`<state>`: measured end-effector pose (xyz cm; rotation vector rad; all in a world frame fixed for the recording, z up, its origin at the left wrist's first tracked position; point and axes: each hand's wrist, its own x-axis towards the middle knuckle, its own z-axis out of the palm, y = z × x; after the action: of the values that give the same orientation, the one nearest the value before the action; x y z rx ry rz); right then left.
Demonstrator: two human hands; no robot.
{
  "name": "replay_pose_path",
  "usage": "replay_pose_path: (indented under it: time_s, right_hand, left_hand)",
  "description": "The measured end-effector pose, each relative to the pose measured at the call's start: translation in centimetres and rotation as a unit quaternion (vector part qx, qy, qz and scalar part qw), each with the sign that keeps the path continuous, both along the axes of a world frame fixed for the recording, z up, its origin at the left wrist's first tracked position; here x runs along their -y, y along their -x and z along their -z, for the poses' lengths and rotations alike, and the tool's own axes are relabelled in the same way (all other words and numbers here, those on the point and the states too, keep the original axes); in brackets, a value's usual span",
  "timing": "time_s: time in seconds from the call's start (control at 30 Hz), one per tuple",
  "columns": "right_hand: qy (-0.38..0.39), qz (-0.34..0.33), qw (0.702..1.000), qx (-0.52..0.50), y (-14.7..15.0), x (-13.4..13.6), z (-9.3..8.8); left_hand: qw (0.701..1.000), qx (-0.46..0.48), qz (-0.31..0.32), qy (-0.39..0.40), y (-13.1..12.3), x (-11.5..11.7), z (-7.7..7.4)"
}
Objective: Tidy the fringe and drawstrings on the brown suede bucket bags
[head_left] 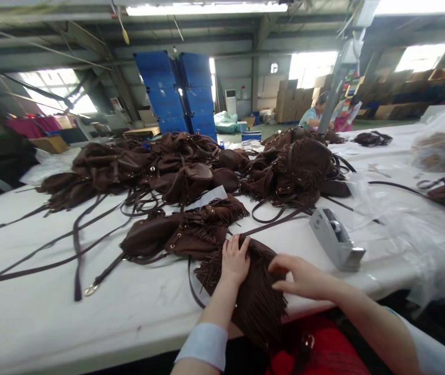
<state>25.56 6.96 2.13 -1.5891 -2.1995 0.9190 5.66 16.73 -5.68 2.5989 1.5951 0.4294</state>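
Note:
A dark brown fringed bag lies at the table's front edge, its lower part hanging over toward my red garment. My left hand rests flat on the bag's upper left side, fingers stretched out. At the bag's right side is my right hand, its thumb and fingers curved and apart, with nothing visible between them. Whether its fingertips touch the fringe I cannot tell. Just beyond my left hand sits another brown bag, with a strap ending in a metal clasp.
Brown bags are heaped across the white table, with long straps trailing left. A grey tape dispenser stands to my right, near clear plastic. Two people are at the back beside a post.

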Motion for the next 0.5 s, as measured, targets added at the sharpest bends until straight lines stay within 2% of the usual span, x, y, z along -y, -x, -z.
replay_pose_path:
  time_s: [0.03, 0.1, 0.17, 0.23, 0.33, 0.4, 0.5]
  right_hand:
    - [-0.056, 0.061, 0.996, 0.027, 0.3, -1.1, 1.2]
    - [-0.084, 0.122, 0.986, 0.070, 0.9, -3.0, 4.1]
    - [-0.072, 0.131, 0.986, 0.070, 1.3, -4.4, 6.7]
    - [-0.069, 0.126, 0.989, 0.037, 1.5, -5.1, 8.5]
    - [-0.069, 0.104, 0.992, -0.011, 1.9, -5.4, 9.5]
    - [-0.067, 0.080, 0.994, -0.021, 2.3, -5.6, 9.3]
    - [-0.077, 0.061, 0.995, -0.024, 2.9, -6.1, 8.9]
  left_hand:
    - [1.000, -0.012, -0.005, 0.014, 0.5, 0.3, -0.4]
    - [0.997, -0.041, -0.006, 0.058, 2.4, 0.8, -1.2]
    - [0.993, -0.062, -0.008, 0.099, 5.1, 1.4, -1.8]
    - [0.990, -0.071, -0.012, 0.119, 8.3, 2.2, -2.4]
    - [0.984, -0.040, -0.007, 0.173, 13.0, 3.7, -3.2]
    - [0.974, 0.025, -0.010, 0.225, 15.3, 5.0, -4.0]
    - [0.949, 0.148, -0.027, 0.279, 17.6, 6.6, -5.5]
